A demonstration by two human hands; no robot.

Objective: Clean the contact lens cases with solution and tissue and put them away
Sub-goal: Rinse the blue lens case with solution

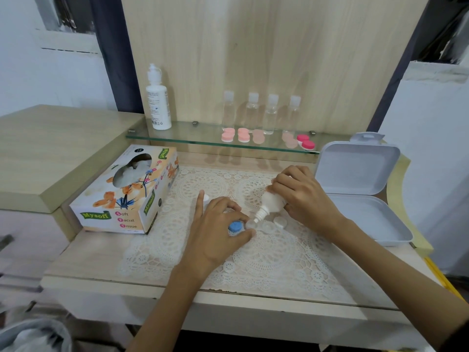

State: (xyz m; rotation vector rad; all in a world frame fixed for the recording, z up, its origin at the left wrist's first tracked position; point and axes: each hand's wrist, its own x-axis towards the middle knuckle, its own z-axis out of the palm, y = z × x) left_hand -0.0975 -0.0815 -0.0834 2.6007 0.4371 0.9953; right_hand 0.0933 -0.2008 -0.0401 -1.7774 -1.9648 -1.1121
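As the left hand pinched the lens case and the right hand gripped the solution bottle, wiping and storage seemingly remained

Left grip, right grip — both bare, forearms bare too

One head-worn camera looks forward and down, close over the tabletop, facing the far shelf.

The lens-case cap is blue, the solution bottle white, the shelved lens cases pink, the tissue box orange-flowered.
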